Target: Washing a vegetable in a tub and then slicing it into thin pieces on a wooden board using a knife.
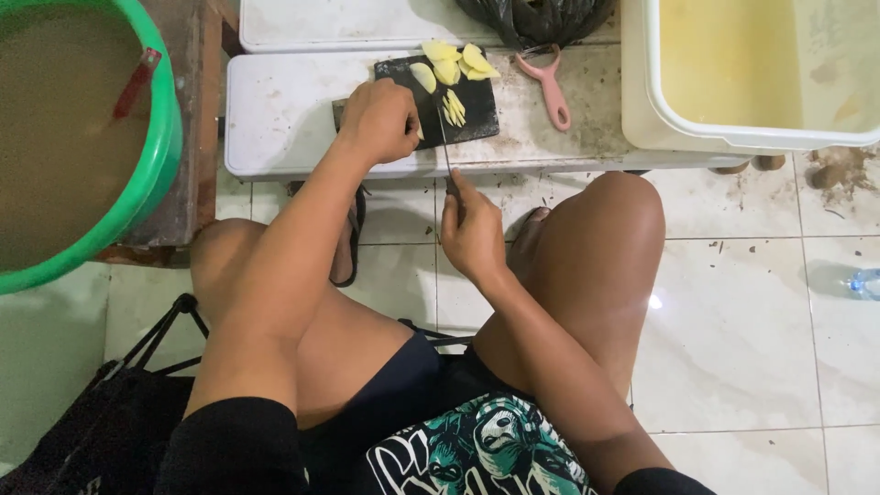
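1. A large green tub (158,174) fills the upper left corner, holding murky brown water with a red-handled tool (136,84) floating in it.
2. The tub sits on a dark wooden stand (197,110).
3. A pink peeler (548,81) lies on the low white table (275,119), to the right of the black board.
4. A black plastic bag (536,18) rests at the table's far edge, just above the peeler.
5. A big white tub (642,101) of yellowish liquid stands at the upper right.
6. The floor is pale glossy tile (733,348), with dirt scraps near the white tub.
7. A black bag with straps (101,422) lies at the lower left.
8. A clear plastic bottle (863,282) shows at the right edge.
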